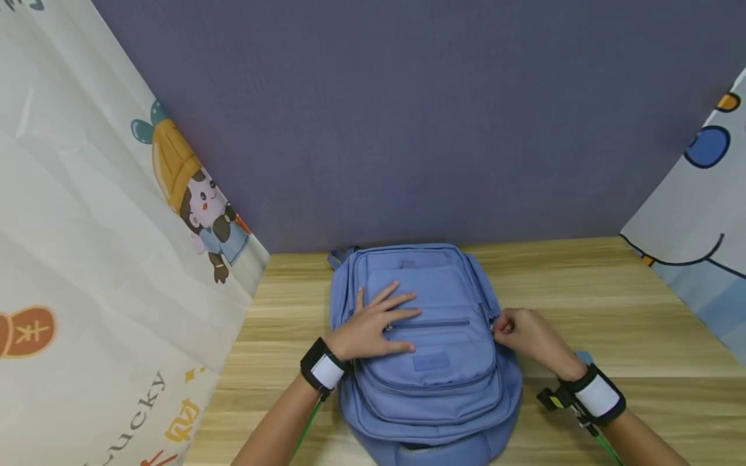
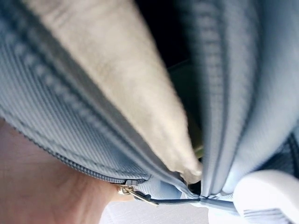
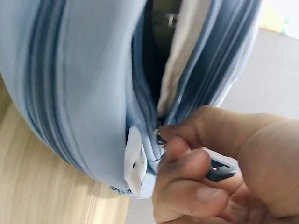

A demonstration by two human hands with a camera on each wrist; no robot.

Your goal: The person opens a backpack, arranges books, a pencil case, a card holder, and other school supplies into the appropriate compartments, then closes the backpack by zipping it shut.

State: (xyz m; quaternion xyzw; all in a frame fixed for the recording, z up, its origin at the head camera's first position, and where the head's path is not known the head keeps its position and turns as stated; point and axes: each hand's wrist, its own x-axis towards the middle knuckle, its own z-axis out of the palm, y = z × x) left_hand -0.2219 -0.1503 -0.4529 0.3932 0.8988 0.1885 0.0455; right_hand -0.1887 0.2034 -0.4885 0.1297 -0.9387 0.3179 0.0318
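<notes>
A blue backpack (image 1: 434, 288) lies on its back with its front pockets facing up. My left hand (image 1: 373, 327) rests on its front with fingers spread, beside the short horizontal pocket zipper. At the backpack's right edge, my right hand (image 1: 527, 330) pinches a zipper slider (image 3: 160, 135) between thumb and forefinger. A dark pull tab (image 3: 222, 170) sticks out past those fingers. The compartment above the slider gapes in both wrist views, and beige cloth (image 2: 126, 79) shows inside. A gold-coloured zipper pull (image 2: 140, 196) hangs near my left hand.
The backpack sits on a wood-grain table (image 1: 583, 291) against a dark purple-grey panel (image 1: 408, 129). Printed white sheets (image 1: 87, 194) flank it on both sides. A white tag (image 3: 134, 161) pokes from the bag's side. Each wrist wears a black strap with a cable.
</notes>
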